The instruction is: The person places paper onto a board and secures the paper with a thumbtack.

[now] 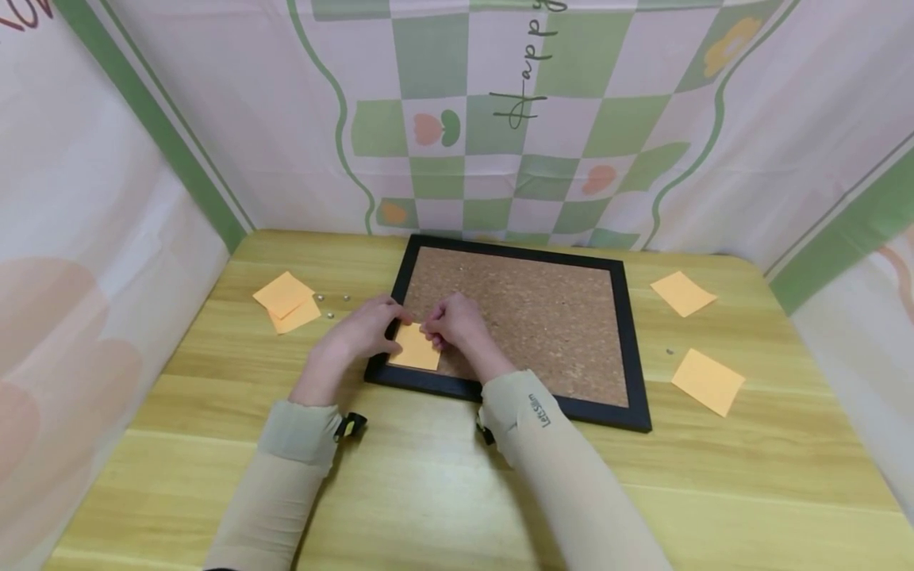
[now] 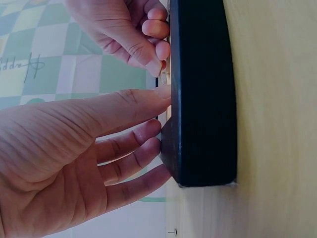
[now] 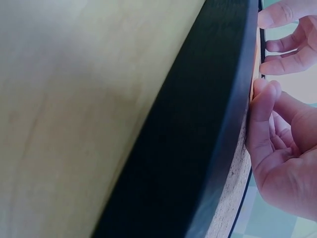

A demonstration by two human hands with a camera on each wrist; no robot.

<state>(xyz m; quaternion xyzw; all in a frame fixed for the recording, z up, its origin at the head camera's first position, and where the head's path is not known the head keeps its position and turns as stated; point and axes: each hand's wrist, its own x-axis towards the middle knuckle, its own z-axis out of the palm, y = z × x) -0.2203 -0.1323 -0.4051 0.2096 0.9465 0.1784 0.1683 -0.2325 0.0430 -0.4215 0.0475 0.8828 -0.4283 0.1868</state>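
An orange sticky note lies flat on the lower left corner of the black-framed cork board. My left hand holds the note down at its left side, thumb on the paper and the other fingers spread along the frame. At the note's upper right corner, the fingertips of my right hand pinch a thumbtack. Its thin needle shows beneath the thumb in the left wrist view, while the head is hidden by the fingers. Seen from the right wrist, both hands meet close together over the board's edge.
Two overlapping orange notes lie left of the board, with several silvery thumbtacks beside them. To the right are two more notes, one far and one near, and another thumbtack. A patterned curtain hangs behind the wooden table.
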